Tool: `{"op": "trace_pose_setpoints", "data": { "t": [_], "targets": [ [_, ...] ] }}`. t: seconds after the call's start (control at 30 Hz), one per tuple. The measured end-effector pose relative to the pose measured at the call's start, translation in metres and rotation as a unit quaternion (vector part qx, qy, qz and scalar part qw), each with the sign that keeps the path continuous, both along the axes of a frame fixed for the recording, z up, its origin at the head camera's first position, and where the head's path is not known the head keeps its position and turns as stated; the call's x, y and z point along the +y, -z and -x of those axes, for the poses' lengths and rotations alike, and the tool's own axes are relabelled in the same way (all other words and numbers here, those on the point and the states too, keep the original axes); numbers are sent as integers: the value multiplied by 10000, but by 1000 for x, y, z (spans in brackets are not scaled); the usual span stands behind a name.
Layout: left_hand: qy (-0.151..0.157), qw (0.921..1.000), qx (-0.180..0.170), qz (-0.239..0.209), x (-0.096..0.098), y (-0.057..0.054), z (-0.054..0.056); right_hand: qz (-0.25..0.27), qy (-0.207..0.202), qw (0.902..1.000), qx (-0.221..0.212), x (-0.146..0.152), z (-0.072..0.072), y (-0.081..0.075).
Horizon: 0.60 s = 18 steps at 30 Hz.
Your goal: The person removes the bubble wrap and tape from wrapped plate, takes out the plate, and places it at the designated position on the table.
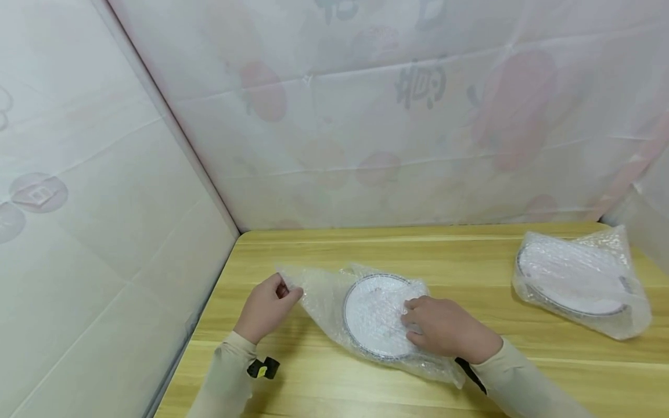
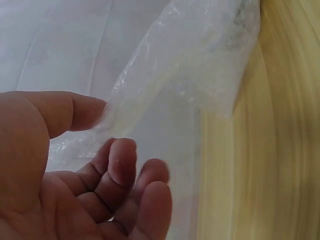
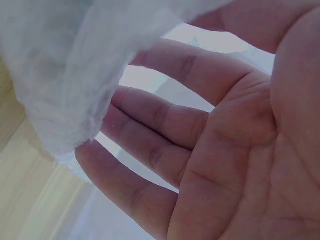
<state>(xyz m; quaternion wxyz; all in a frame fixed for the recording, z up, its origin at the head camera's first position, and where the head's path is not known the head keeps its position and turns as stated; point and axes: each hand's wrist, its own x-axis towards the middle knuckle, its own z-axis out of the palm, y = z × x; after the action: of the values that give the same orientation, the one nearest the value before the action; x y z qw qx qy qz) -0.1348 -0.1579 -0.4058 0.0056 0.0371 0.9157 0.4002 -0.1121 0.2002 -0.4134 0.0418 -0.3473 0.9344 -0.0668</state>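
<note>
A bare right hand [image 3: 225, 150], palm toward the viewer, stretches its slightly bent fingers leftward. Some fingertips are partly hidden behind a crumpled sheet of whitish, translucent plastic wrap [image 3: 60, 65] at upper left. Beyond it shows a pale yellow wood-grain worktop [image 3: 17, 162].

Well to the right of the right hand [image 1: 444, 328], a plate [image 1: 572, 276] with a dark rim lies inside bubble wrap [image 1: 635, 316]. A yellowish wood-grained table [image 1: 470, 264] spreads beneath that hand and the left hand [image 1: 266, 307]. Beyond both hangs a pale cloth [image 1: 334, 200] with creases, faded reddish blotches [image 1: 265, 91] and grey characters [image 1: 420, 84]. Left of the left hand stands another pale cloth [image 1: 104, 273] bearing round pinkish prints [image 1: 39, 193].
</note>
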Motion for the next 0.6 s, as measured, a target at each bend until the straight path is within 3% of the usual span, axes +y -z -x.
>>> {"op": "trace_pose_setpoints", "data": {
  "t": [0.23, 0.4, 0.5, 0.6],
  "targets": [
    [-175, 9980, -278, 544, -8, 8, 2, -2, 15, 10000, 13, 1, 1, 2],
    [-126, 9922, -540, 1114, -12, 14, 1, 12, 32, 10000, -46, 1, 2, 4],
    [-60, 9876, -649, 1430, -11, 9, -2, 42, 18, 10000, -55, 2, 3, 4],
    [126, 9842, -605, 1661, -4, -2, -8, 53, 14, 10000, -20, 2, 3, 4]
  ]
}}
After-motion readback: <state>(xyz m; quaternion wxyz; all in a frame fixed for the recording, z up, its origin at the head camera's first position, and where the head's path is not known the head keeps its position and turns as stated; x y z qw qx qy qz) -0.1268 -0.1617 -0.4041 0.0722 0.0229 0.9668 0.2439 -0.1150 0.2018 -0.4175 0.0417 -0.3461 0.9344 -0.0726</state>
